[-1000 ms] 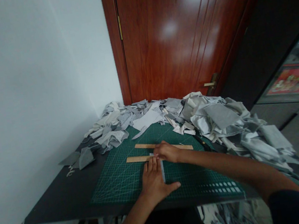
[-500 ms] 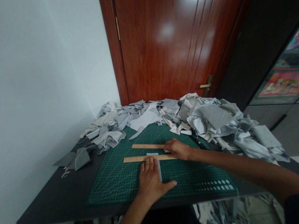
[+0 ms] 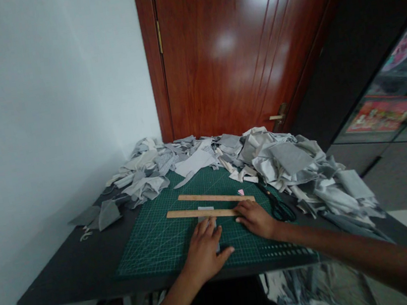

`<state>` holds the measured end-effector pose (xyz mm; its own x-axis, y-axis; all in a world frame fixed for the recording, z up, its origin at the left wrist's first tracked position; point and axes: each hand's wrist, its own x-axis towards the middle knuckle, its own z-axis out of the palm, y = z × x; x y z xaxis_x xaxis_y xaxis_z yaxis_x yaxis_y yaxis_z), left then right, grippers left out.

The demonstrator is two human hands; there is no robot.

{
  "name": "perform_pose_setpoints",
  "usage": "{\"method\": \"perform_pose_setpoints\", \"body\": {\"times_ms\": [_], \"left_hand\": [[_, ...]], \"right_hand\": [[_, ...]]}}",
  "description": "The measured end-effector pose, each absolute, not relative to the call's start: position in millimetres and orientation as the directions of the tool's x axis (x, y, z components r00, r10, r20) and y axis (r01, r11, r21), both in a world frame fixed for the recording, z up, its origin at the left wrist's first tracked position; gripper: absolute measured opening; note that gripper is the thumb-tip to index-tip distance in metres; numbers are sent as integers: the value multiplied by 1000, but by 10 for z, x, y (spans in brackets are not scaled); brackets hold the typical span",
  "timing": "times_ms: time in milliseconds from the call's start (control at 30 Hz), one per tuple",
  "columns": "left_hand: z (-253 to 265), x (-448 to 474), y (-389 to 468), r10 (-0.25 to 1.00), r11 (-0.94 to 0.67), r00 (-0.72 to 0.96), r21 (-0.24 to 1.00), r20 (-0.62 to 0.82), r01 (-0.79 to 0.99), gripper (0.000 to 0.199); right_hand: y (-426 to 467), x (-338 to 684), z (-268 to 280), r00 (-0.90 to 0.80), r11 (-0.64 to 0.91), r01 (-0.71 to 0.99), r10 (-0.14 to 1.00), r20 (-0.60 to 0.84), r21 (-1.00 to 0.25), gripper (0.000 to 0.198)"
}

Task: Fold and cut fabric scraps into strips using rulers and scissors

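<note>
While lying flat near the middle of a green cutting mat point(image 3: 145, 248), partly under a wooden ruler point(image 3: 184, 214) and partly under fingers: a narrow piece of gray cloth point(image 3: 205, 207), one end poking out beyond the ruler toward twelve o'clock. Over the cloth, on the ruler's six o'clock side, the left hand point(image 3: 203, 252), palm down, grip spread wide, thumb out toward three o'clock, fingertips down close to the ruler's near edge, nothing clasped. At the ruler's three o'clock end, the right hand point(image 3: 257, 221), fingers bent over the wood, thumb low along the near edge; cannot tell a pinching grip from a pressing one.

Beyond, toward twelve o'clock, a second ruler point(image 3: 210, 197), roughly parallel, well clear of the cloth. Just beside its three o'clock end, a small pink scrap point(image 3: 240, 192). At three o'clock on the mat, black-handled scissors point(image 3: 283, 210), slanting toward eleven. From ten o'clock around to two, heaped gray and white scraps point(image 3: 292, 157), tallest toward two. Between nine and ten, on the dark surface point(image 3: 64, 270), loose flat pieces point(image 3: 108, 214). Past the heap, at twelve, a reddish-brown door point(image 3: 221, 68).
</note>
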<state>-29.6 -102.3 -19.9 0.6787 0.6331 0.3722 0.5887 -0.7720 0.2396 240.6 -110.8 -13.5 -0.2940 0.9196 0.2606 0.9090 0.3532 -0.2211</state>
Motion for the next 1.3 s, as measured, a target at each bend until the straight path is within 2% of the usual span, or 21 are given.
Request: {"method": "perform_pose_setpoints", "body": {"times_ms": [267,367,467,567,633,733,833,867,933,1000,1067,1133,1200,1300], "left_hand": [[-45,-633,-918,560,-821,727,386,398,421,19],[-26,-931,-775,448,-855,811,444,377,266,6],[-8,-1215,-651,382,-852,856,490,347,182,8],[47,-1354,-602,380,-846,874,496,304,196,18],[97,-1339,-610,370,-851,887,483,277,204,27],[125,-1200,-664,395,-863,881,433,260,259,29],[55,-1026,-746,505,-855,808,304,302,420,18],[19,-980,-770,554,-832,765,256,328,492,20],[-50,-922,-794,649,-755,671,200,357,624,41],[-90,-918,-777,689,-717,642,185,336,672,50],[-94,-957,-719,644,-763,712,174,278,622,45],[-71,-1015,-640,548,-836,810,162,209,525,41],[-41,-1062,-568,474,-876,867,172,150,450,42],[-6,-1072,-519,463,-876,879,210,111,435,45]], "right_hand": [[-1058,2347,-251,-68,179,942,931,360,-283,17],[-1138,2326,-283,18,101,951,926,377,-293,21],[-1326,2368,-282,68,43,965,911,407,-258,29],[-1581,2535,-274,134,-122,991,873,468,-57,35],[-1757,2693,-313,216,-252,967,857,468,15,41],[-2002,2898,-452,252,-268,963,855,453,-30,43],[-2230,2967,-573,246,-229,969,833,495,-96,41],[-2311,2958,-586,247,-228,968,831,499,-100,40],[-2491,2907,-573,237,-219,971,850,471,-95,37],[-2697,2838,-531,230,-204,973,874,429,-106,33],[-2909,2763,-497,221,-189,975,887,405,-120,33],[-3096,2678,-486,221,-184,974,890,400,-129,34],[-3230,2582,-488,274,-247,962,872,406,-119,35],[-3315,2453,-479,400,-399,913,840,367,-83,41]]}}
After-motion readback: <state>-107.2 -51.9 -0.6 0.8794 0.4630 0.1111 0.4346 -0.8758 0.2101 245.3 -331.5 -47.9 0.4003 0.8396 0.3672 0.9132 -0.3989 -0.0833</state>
